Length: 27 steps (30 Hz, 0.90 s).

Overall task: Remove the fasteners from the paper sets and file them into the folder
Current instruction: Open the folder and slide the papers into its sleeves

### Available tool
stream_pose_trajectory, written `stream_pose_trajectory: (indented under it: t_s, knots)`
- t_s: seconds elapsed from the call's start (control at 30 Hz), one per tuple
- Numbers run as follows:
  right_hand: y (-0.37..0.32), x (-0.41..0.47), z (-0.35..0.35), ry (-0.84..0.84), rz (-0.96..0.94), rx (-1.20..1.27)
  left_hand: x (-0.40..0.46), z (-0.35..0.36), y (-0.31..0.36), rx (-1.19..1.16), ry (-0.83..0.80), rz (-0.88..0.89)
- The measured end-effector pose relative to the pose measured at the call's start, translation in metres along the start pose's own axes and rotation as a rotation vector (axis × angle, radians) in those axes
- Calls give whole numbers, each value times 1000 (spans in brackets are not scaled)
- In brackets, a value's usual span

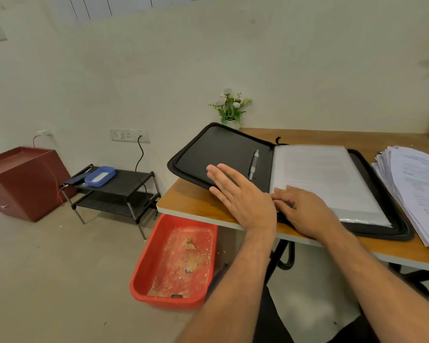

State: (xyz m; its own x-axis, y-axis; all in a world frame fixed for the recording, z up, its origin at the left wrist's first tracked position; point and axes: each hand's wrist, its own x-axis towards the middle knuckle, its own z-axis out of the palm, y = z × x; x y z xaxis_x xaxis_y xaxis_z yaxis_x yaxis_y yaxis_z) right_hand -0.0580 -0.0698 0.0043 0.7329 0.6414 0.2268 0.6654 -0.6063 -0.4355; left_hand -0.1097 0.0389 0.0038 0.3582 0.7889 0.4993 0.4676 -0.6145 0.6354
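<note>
A black zip folder point(208, 149) lies open on the wooden desk point(191, 204), its left cover hanging over the desk's left edge. Clear plastic sleeves with paper inside point(327, 179) fill its right half. A pen point(253, 164) sits in a loop near the spine. My left hand point(240, 196) is flat with straight fingers over the left cover's lower part. My right hand point(305, 211) rests on the lower left corner of the sleeves, fingers bent at the page edge. A thick pile of printed paper sets point(416, 194) lies at the right.
A red plastic tub point(144, 276) with scraps stands on the floor below the desk's left corner. Further left are a black low rack point(124, 184) holding a blue tray point(100, 176), and a maroon cabinet point(22, 181). A small flower pot point(230, 107) stands behind the folder.
</note>
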Motion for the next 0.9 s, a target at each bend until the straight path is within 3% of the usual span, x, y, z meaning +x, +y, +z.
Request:
stream_pose_trajectory:
  t_s: [0.17, 0.47, 0.73, 0.9]
  knots:
    - [-5, -4, 0, 60, 15, -13, -3, 5, -13, 136, -39, 221]
    - [-9, -9, 0, 348, 155, -177, 8, 9, -22, 117, -311, 232]
    - [-4, -6, 6, 270, 312, -230, 14, 6, -28, 205, -479, 370]
    - [-5, -3, 7, 339, 416, -213, 13, 5, -30, 211, -435, 420]
